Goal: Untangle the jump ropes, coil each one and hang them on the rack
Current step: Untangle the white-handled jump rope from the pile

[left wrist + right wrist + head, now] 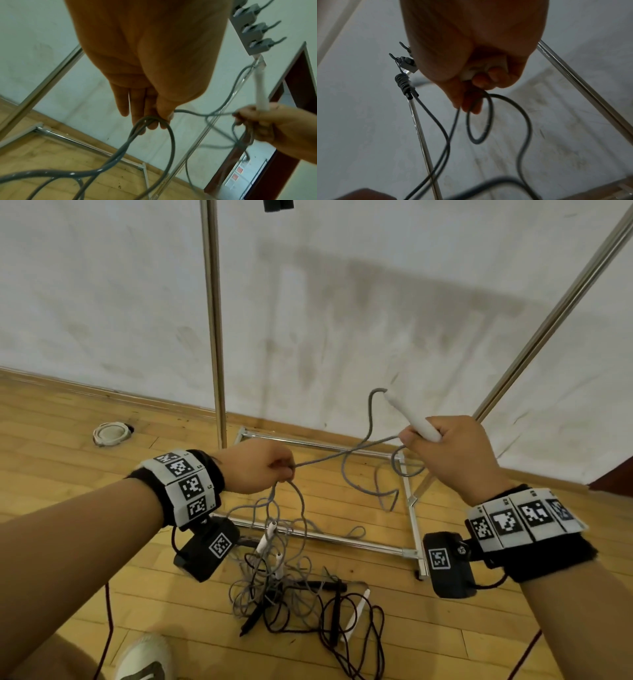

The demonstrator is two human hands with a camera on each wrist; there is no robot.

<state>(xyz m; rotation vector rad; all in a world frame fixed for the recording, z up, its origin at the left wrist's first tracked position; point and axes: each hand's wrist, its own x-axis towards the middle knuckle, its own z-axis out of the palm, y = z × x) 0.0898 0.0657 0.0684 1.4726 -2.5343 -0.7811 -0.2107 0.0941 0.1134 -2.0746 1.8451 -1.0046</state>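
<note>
Head view showed right hand (455,453) gripping white handle (412,419), left hand (257,467) pinching grey rope (329,457) above floor pile (281,583); pulling risked tightening knots.

Two hands (255,465), four white handles (412,417), one rack (214,320).

— How are your hands placed?
— Both forearms reach forward; your left hand (255,465) pinches the grey rope (329,457), knuckles up.
— And your right?
— Your right hand (455,455) fists the white handle (412,417), raised slightly higher.
</note>
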